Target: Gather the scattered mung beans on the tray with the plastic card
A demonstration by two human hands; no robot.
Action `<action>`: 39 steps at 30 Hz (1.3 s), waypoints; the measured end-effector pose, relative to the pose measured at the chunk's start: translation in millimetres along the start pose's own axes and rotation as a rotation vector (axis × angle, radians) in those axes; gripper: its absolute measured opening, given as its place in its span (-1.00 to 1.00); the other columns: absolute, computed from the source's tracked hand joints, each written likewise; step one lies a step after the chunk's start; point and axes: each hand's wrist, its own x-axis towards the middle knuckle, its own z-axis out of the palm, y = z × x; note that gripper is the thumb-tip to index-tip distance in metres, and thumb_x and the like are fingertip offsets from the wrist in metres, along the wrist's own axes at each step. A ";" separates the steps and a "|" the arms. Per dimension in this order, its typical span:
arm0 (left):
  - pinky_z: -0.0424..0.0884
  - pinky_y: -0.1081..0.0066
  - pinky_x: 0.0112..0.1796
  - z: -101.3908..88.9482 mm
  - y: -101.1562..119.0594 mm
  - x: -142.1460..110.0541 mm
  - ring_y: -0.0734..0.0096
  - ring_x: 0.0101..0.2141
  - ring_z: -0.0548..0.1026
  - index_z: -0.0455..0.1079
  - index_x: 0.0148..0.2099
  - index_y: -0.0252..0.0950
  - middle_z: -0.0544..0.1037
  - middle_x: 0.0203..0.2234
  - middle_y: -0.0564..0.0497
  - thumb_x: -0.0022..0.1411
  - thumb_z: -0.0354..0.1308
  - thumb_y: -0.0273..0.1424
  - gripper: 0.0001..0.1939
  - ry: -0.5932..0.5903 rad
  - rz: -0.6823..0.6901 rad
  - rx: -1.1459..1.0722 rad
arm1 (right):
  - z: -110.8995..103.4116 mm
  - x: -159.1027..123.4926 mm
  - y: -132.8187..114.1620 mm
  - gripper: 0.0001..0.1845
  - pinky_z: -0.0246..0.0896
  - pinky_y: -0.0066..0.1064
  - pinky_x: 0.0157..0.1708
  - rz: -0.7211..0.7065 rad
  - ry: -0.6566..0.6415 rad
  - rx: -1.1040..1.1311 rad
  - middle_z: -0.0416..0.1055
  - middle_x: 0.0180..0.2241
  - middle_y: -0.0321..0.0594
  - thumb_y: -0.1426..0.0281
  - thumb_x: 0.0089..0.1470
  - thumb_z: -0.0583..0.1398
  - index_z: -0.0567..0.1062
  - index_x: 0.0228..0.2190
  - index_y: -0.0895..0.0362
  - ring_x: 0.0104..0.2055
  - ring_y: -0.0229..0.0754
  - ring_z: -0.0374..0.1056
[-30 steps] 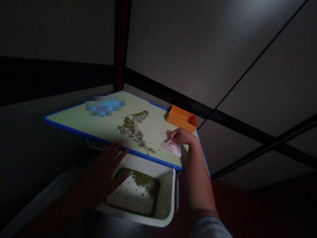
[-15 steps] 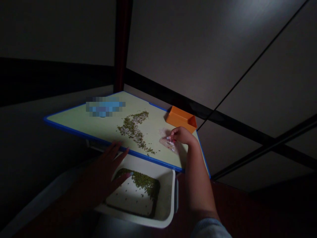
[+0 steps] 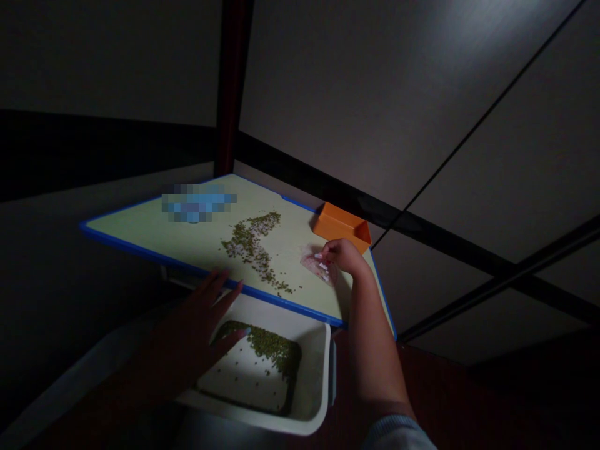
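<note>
Nearer the wearer than the orange tray [image 3: 338, 220], the pinkish sheet [image 3: 313, 265] now shows less beneath the right hand [image 3: 344, 255], suggesting gathering, though whether that grip pinches it I cannot tell, while the left hand's [image 3: 194, 317] grip is released.

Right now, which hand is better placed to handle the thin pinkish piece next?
Right, I'd say: the right hand is at the thin pinkish piece on the blue-edged pale-yellow board; the left hand is by the near edge, its thumb over the white plastic basin.
</note>
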 end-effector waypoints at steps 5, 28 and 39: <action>0.22 -0.05 0.20 2.6 -2.2 -0.6 -0.09 0.33 0.03 0.07 0.33 -0.17 0.01 0.38 -0.15 0.18 -0.03 0.09 -0.23 0.003 0.010 -0.008 | 5.3 -3.1 -4.1 -0.79 0.06 -0.48 -0.48 -0.018 -0.203 0.178 0.36 -0.65 -0.34 0.32 -0.11 0.29 0.49 -0.60 0.21 -0.57 -0.36 0.19; 0.18 -0.05 0.22 6.2 -4.9 -1.9 -0.04 0.35 -0.04 0.03 0.34 -0.14 -0.01 0.39 -0.14 0.20 -0.05 0.10 -0.24 0.008 0.018 -0.006 | 5.0 -7.3 -16.5 -0.82 0.08 -0.44 -0.40 -0.052 -0.456 0.067 0.28 -0.65 -0.44 0.36 -0.10 0.31 0.48 -0.59 0.18 -0.53 -0.39 0.13; 0.16 -0.05 0.23 3.8 -2.3 -1.3 -0.02 0.35 -0.03 0.07 0.33 -0.18 0.00 0.38 -0.19 0.22 -0.06 0.06 -0.27 -0.007 0.000 -0.009 | 8.7 -5.4 -14.4 -0.79 0.06 -0.43 -0.39 -0.093 -0.472 0.041 0.26 -0.63 -0.43 0.32 -0.10 0.31 0.46 -0.58 0.18 -0.51 -0.37 0.12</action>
